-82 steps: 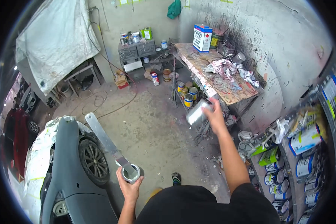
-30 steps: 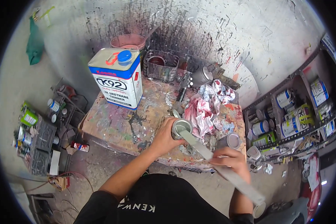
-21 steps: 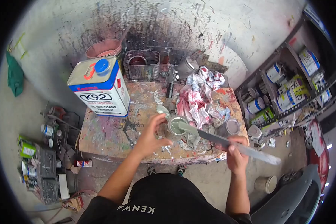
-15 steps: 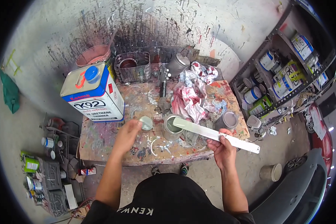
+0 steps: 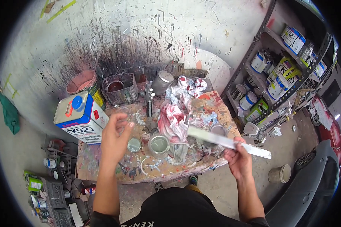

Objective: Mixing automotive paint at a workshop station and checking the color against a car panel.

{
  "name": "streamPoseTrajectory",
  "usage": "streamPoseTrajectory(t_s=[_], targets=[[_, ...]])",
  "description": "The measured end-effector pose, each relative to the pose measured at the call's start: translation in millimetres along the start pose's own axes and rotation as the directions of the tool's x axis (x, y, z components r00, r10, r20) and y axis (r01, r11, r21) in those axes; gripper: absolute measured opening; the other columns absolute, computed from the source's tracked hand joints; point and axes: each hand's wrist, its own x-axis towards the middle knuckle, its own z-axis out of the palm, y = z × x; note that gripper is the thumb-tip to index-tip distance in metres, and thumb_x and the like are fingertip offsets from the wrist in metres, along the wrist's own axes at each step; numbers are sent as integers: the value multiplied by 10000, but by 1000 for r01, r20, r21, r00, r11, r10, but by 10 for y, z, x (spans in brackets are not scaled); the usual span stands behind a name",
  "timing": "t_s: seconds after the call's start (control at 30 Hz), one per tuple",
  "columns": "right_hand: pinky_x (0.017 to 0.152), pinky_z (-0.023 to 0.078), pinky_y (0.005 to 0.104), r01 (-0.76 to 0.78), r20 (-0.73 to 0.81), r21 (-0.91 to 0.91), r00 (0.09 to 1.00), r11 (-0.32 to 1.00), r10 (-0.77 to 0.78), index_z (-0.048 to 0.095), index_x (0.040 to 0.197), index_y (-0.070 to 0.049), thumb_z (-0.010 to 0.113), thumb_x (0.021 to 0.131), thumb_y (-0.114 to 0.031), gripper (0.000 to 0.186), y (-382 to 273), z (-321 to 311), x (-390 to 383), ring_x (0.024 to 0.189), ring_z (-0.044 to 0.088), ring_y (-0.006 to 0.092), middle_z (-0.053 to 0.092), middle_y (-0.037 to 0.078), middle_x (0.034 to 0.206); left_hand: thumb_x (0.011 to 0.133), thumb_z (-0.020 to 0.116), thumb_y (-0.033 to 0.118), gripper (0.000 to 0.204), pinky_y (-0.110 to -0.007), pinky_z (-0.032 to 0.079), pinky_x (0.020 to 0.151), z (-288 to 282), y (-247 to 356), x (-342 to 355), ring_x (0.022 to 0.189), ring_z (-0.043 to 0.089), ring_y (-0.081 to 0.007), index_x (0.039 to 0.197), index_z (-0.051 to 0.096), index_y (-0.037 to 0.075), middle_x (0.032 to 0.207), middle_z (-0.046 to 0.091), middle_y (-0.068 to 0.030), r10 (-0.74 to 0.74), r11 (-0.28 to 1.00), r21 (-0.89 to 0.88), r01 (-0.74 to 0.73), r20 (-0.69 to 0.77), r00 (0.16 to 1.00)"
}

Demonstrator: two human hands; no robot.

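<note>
A long, flat metal stirring stick (image 5: 219, 139) slants over the right front part of the bench (image 5: 91, 162), its pale end blurred and clear of the open jar. The right hand (image 5: 238, 160) has its grip closed on the stick, thumb and fingers pinching it past its middle. Left of the stick's pale end stands the open jar (image 5: 159, 145) of grey-green stuff, and just left of that lies a small round lid (image 5: 134, 145). The left hand (image 5: 117, 138) hangs near the lid, its grip released, fingers spread and curved around nothing. Behind the stick, partly covered, is a cup (image 5: 218, 130); a red-stained rag (image 5: 174, 121) lies behind the jar. A white-and-blue rectangular can (image 5: 81, 123) stands left of the left hand. Farther back are a dark spray gun (image 5: 149, 108), a basket (image 5: 129, 94) and a pinkish bucket (image 5: 76, 85), before a paint-spattered wall (image 5: 140, 22).
</note>
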Motion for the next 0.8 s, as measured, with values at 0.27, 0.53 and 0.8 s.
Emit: streamPoseTrajectory(t_s=[0.27,0.53,0.8], targets=[[851,609,358,196,-158,134,972,971,-175,492,1386,-103,589,1029,-371,457,-370,-525,1170,1037,693,237,671,119,1168,914,698,359,503,-416,526,937,1708,653,1069,1087,684,-348,1240,622,-17,1233,670,-225,124,942,241,-233,396,910],[840,588,378,123,60,-55,991,991,-120,353,1513,-119,524,1019,-529,665,-572,-997,1581,1063,668,254,573,140,1341,771,742,644,1028,-433,419,1108,3427,-376,2071,1362,470,-426,1342,495,-174,1394,514,-363,-176,684,724,-90,284,943],[853,564,372,224,148,-133,968,965,-204,362,1475,-94,558,1031,-338,544,-687,-1028,2154,1089,670,262,557,121,1363,943,593,270,328,-478,542,908,3766,12,1895,998,693,-420,1062,711,-12,1062,709,-279,-52,721,650,-239,395,917]])
